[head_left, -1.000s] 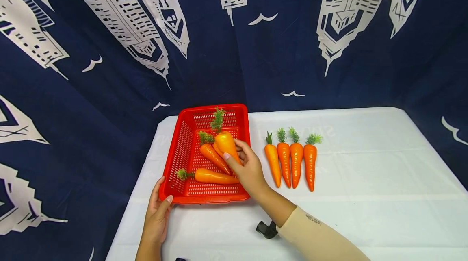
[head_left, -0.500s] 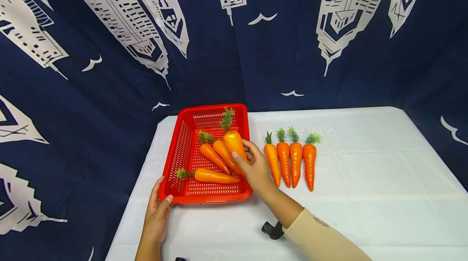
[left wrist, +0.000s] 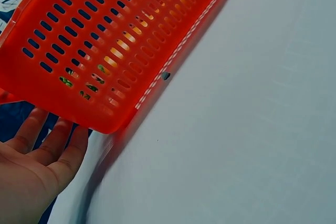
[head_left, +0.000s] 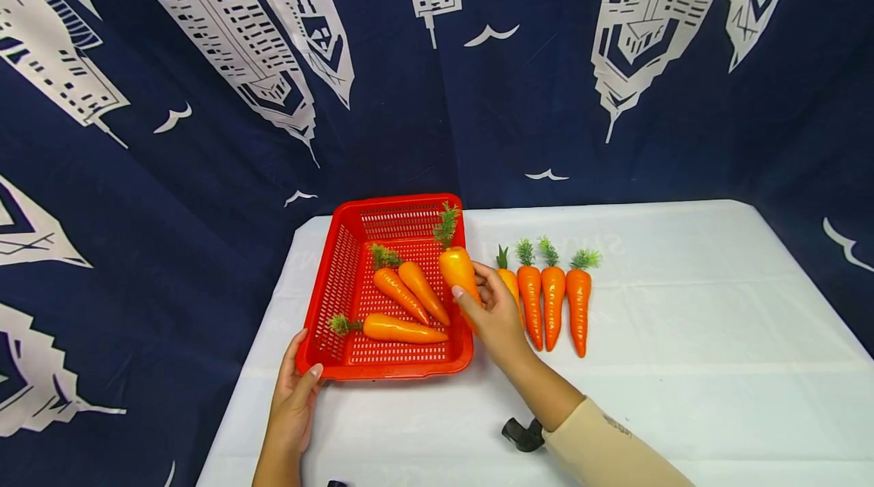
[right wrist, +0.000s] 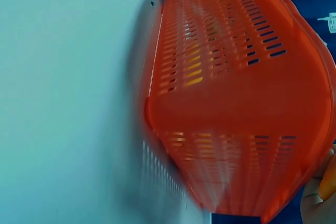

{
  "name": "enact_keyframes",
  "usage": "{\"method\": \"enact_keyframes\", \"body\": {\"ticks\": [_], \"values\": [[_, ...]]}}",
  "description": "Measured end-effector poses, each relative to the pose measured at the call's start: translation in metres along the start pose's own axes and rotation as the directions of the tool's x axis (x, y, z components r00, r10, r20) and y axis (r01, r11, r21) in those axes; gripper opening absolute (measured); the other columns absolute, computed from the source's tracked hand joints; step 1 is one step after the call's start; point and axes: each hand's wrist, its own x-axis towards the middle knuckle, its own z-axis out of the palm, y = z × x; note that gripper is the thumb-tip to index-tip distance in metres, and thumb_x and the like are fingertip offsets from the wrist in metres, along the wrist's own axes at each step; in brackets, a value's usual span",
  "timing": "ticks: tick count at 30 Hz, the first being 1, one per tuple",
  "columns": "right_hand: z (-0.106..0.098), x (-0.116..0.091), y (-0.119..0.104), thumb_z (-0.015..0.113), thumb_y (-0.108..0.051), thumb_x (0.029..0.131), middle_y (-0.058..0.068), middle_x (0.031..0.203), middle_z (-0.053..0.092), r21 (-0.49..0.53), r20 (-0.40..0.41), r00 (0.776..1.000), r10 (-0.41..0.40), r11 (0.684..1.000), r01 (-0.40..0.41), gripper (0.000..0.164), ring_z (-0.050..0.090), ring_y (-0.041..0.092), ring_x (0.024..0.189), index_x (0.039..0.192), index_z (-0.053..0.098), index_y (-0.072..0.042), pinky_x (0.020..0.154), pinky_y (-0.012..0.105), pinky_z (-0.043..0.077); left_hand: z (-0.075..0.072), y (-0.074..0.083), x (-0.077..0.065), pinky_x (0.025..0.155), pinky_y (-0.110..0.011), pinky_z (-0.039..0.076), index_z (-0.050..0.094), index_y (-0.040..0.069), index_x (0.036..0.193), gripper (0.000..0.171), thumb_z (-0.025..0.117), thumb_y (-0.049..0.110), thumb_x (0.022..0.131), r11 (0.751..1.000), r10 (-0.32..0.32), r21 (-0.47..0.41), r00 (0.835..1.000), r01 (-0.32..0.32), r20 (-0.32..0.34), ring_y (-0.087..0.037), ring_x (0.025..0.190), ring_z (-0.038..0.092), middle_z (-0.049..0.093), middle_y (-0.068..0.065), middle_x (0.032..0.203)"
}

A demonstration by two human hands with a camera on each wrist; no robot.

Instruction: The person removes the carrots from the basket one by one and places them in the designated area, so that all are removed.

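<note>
Glossy tapered carrot (head_left: 457, 267) in right grip (head_left: 497, 316), slotted basket (head_left: 389, 372) in left grip (head_left: 297, 396)

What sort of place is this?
Likely a staged recording spot, not a working kitchen: a navy cloth printed with an upside-down skyline hangs behind a white table, where four glossy, probably fake carrots lie lined up beside a red basket.

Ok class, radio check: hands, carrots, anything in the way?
Left hand holding red perforated basket at near-left corner. Right hand gripping yellow-orange carrot at basket's right side. Three carrots inside, four carrots outside. No obvious obstruction.
</note>
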Motion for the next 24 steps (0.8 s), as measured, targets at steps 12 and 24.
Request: {"method": "enact_keyframes", "body": {"ticks": [12, 24], "values": [[-0.024, 0.002, 0.011, 0.07, -0.018, 0.096, 0.006, 0.12, 0.054, -0.012, -0.079, 0.995, 0.056, 0.998, -0.057, 0.053, 0.062, 0.013, 0.105, 0.144, 0.048, -0.014, 0.087, 0.018, 0.055, 0.001, -0.001, 0.0, 0.098, -0.015, 0.05, 0.022, 0.022, 0.161, 0.065, 0.049, 0.006, 0.104, 1.0, 0.009, -0.003, 1.0, -0.009, -0.004, -0.006, 0.128, 0.048, 0.021, 0.005, 0.163], [-0.048, 0.0, 0.017, 0.069, -0.022, 0.097, 0.001, 0.114, 0.054, -0.041, -0.175, 0.98, 0.093, 0.994, -0.102, 0.051, 0.062, 0.009, 0.101, 0.143, 0.049, -0.015, 0.084, 0.018, 0.054, 0.001, -0.001, 0.0, 0.099, -0.015, 0.049, 0.022, 0.022, 0.161, 0.065, 0.048, 0.005, 0.103, 1.0, 0.004, -0.003, 1.0, -0.004, -0.014, -0.005, 0.129, 0.047, 0.021, 0.004, 0.163]]}}
